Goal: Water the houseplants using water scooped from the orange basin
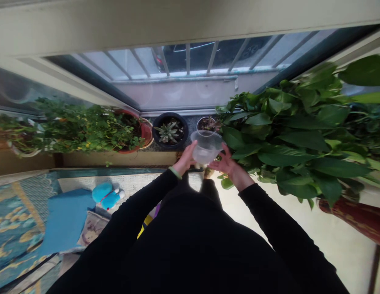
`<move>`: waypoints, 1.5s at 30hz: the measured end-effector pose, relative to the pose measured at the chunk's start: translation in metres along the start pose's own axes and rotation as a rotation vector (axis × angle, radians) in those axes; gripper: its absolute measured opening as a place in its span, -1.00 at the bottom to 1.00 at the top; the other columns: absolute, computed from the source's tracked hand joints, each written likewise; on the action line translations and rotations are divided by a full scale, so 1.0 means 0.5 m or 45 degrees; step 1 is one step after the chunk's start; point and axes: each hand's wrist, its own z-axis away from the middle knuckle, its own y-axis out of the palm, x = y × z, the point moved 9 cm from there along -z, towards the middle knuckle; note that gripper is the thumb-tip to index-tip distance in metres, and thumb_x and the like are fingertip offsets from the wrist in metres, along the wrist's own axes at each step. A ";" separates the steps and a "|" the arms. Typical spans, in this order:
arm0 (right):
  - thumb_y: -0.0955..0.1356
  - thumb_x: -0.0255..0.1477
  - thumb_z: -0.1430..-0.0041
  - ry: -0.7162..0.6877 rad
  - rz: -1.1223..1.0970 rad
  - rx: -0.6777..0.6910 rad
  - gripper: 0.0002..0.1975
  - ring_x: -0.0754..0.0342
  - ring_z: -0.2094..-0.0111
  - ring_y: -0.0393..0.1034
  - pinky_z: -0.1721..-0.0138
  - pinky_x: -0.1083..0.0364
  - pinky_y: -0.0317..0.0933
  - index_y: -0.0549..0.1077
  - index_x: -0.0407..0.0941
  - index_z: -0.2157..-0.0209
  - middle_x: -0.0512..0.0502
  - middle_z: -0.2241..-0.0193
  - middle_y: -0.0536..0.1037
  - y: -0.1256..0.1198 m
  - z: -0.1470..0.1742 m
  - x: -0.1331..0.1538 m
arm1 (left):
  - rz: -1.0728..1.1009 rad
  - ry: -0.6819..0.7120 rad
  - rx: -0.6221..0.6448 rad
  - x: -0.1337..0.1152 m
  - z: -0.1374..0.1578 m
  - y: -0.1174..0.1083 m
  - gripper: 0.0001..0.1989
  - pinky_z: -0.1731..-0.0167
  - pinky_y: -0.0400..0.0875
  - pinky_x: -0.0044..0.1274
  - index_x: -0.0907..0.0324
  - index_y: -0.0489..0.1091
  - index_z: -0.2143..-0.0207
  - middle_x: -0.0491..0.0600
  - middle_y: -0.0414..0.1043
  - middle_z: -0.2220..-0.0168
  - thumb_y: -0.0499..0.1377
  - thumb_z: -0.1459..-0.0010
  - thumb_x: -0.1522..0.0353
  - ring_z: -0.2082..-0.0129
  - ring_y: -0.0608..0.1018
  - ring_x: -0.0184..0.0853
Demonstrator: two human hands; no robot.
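Note:
Between my two hands is a clear plastic bowl (206, 148), held in front of me just off the window sill. My left hand (186, 158) grips its left side, with a pale band at the wrist. On the opposite side my right hand (224, 161) supports it from the right and below, fingers partly hidden by the bowl. Whether anything lies inside the bowl I cannot tell. Just behind it stands a small pot (206, 122) with a reddish plant. A dark pot (171, 141) holding a spiky succulent (168, 132) sits to the left.
Leafy potted plants (86, 128) and a red pot (145, 132) line the sill's left. A large broad-leaved plant (297, 139) crowds the right, near my right arm. Behind is a barred window (190, 59). A blue plush toy (106, 196) lies lower left; a red column-like object (352, 218) is right.

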 end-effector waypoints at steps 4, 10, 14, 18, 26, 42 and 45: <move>0.47 0.08 -0.45 -0.064 0.014 0.033 -0.38 -0.20 -0.09 0.68 0.07 -0.21 0.73 0.43 0.15 -0.39 -0.26 -0.17 0.58 -0.011 -0.003 -0.010 | 0.050 0.028 -0.064 0.016 0.022 -0.010 -0.30 -0.25 0.61 -0.23 0.00 0.43 -0.41 0.19 0.49 -0.50 0.27 -0.42 -0.16 -0.39 0.63 0.06; 0.46 -0.20 -0.44 -0.168 -0.004 0.114 -0.54 -0.01 0.21 0.66 0.16 0.02 0.73 0.50 0.15 -0.31 -0.07 0.14 0.61 -0.031 0.010 -0.052 | 0.123 0.105 -0.026 0.061 0.059 -0.038 -0.29 -0.35 0.55 -0.15 -0.05 0.45 -0.36 0.15 0.46 -0.52 0.37 -0.32 -0.16 -0.42 0.59 0.06; 0.51 -0.25 -0.35 -0.221 -0.001 0.170 -0.52 -0.03 0.18 0.71 0.06 -0.04 0.75 0.54 0.20 -0.27 0.00 0.19 0.66 -0.041 0.032 -0.084 | 0.166 0.118 -0.031 0.075 0.082 -0.070 -0.40 -0.33 0.58 -0.16 0.00 0.51 -0.24 0.15 0.53 -0.46 0.34 -0.34 -0.13 -0.40 0.60 0.02; 0.52 -0.30 -0.29 -0.318 0.075 0.198 -0.52 -0.09 0.00 0.74 -0.08 -0.09 0.72 0.57 0.16 -0.23 -0.01 0.12 0.74 -0.041 0.059 -0.103 | 0.216 0.097 -0.016 0.085 0.103 -0.095 -0.48 -0.25 0.63 -0.22 0.05 0.52 -0.18 0.17 0.56 -0.42 0.34 -0.36 -0.04 -0.37 0.62 0.02; 0.62 -0.19 -0.10 -0.560 0.232 0.229 -0.40 -0.15 -0.17 0.70 -0.05 -0.12 0.74 0.50 0.17 -0.16 0.00 -0.07 0.73 -0.021 0.089 -0.085 | 0.337 0.194 0.024 0.079 0.126 -0.109 -0.53 -0.32 0.58 -0.11 0.05 0.56 -0.17 0.17 0.63 -0.34 0.32 -0.39 -0.01 -0.48 0.52 0.16; 0.64 0.13 -0.10 -0.796 0.745 0.159 -0.20 -0.15 -0.12 0.72 0.04 -0.14 0.79 0.34 0.18 -0.23 -0.10 -0.30 0.64 0.096 0.134 0.078 | 0.841 0.138 0.275 0.017 0.084 -0.034 -0.47 -0.52 0.35 0.16 -0.01 0.51 -0.38 0.16 0.61 -0.33 0.08 -0.56 -0.01 -0.22 0.71 0.04; 0.62 0.15 -0.13 -0.805 0.847 0.122 -0.18 -0.20 -0.21 0.69 -0.02 -0.18 0.78 0.34 0.18 -0.27 -0.14 -0.37 0.59 0.103 0.143 0.097 | 0.907 0.104 0.266 0.022 0.076 -0.026 -0.51 -0.50 0.41 0.11 0.01 0.52 -0.34 0.13 0.65 -0.26 0.09 -0.55 0.05 -0.12 0.74 -0.01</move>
